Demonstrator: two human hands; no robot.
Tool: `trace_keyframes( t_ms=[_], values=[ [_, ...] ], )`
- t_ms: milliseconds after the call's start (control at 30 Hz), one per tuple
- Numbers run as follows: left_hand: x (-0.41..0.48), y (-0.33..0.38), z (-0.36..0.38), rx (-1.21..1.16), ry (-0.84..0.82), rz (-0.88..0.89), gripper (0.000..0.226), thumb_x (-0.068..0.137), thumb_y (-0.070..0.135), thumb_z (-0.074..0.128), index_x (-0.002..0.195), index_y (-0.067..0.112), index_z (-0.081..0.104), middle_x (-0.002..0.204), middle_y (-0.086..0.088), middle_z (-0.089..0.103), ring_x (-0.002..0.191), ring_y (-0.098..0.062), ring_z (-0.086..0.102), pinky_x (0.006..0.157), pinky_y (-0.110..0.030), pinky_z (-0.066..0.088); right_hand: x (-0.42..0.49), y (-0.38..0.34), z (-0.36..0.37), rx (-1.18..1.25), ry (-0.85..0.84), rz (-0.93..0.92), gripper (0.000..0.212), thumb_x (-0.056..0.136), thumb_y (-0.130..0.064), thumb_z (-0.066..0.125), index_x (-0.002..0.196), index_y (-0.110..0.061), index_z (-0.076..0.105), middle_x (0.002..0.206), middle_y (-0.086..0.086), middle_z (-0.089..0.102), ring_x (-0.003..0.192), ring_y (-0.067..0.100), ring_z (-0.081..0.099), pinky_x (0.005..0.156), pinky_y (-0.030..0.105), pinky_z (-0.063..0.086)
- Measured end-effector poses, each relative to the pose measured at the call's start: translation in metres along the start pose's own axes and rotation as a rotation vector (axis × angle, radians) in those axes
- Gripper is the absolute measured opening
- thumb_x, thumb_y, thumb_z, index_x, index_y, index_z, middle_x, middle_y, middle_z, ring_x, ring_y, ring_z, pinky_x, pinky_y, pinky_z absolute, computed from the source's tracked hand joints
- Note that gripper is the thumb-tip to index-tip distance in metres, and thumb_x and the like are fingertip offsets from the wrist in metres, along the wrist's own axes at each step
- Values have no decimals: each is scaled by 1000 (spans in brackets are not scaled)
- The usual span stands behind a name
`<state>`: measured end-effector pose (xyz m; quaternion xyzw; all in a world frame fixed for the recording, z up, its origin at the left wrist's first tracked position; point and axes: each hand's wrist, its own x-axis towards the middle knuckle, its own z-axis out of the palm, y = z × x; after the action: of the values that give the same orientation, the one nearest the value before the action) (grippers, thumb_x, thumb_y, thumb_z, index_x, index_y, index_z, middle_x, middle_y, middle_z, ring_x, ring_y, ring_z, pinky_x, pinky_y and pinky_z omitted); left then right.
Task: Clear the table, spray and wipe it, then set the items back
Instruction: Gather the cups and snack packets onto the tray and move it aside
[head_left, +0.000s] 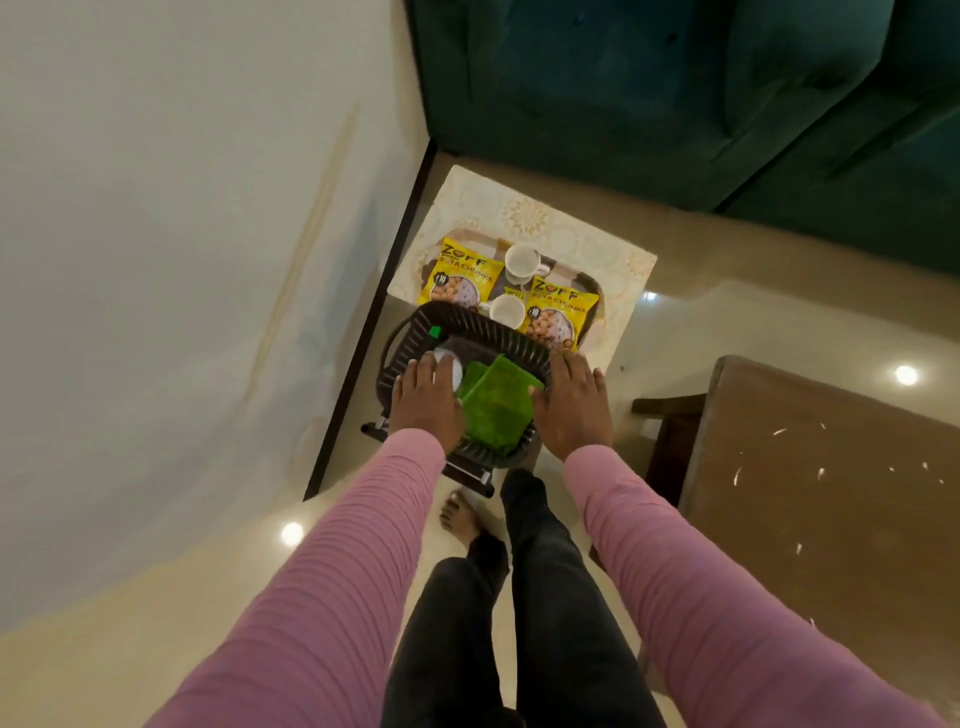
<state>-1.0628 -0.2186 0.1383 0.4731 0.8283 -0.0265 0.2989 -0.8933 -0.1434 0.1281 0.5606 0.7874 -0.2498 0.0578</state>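
Observation:
A small table (571, 228) with a pale patterned top stands in front of me. On it lies a tray (596, 317) with two yellow soya chunk packets (460, 280) (556, 317) and two white cups (522, 260) (506, 310). Just before the table is a black slatted basket (467, 317). It holds a folded green cloth (493, 405) and a white spray bottle (451, 364) with a green nozzle. My left hand (426, 400) grips the basket's left side, partly over the bottle. My right hand (571, 410) grips its right side.
A white wall (182, 260) with a dark skirting strip runs along the left. A dark green sofa (675, 93) stands behind the small table. A brown wooden table (805, 493) is at the right. My legs and a bare foot (460, 514) are on the glossy floor below.

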Motion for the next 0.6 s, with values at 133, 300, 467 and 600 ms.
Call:
trace_keyframes(
  t_ms=[133,300,467,600],
  values=[
    [12,-30,24,-135,21,-31,74,91,15,59,152,10,17,156,-14,25,144,-32,25,118,-42,25,6,-4,35,-58,-74,-86,56,95,-29,50,145,-11,32,152,8,32,143,25,23,118,43,17],
    [48,-52,50,-348,-2,-83,86,90,9,60,155,13,2,161,-8,15,144,-32,28,114,-45,32,35,-6,90,-151,-186,-246,58,93,-23,53,145,-10,33,153,9,32,145,27,21,119,45,16],
    [80,-61,66,-617,43,-89,95,86,6,67,155,24,4,158,-4,28,143,-27,32,116,-46,29,79,-14,146,-292,-335,-428,63,86,-14,57,145,-6,34,154,13,29,144,31,22,116,48,22],
    [87,-67,73,-729,67,-63,89,88,3,65,154,28,11,154,-5,36,142,-23,34,115,-40,31,106,-14,170,-379,-440,-502,71,83,-10,60,147,-7,29,157,13,22,146,31,13,113,48,28]
  ],
)
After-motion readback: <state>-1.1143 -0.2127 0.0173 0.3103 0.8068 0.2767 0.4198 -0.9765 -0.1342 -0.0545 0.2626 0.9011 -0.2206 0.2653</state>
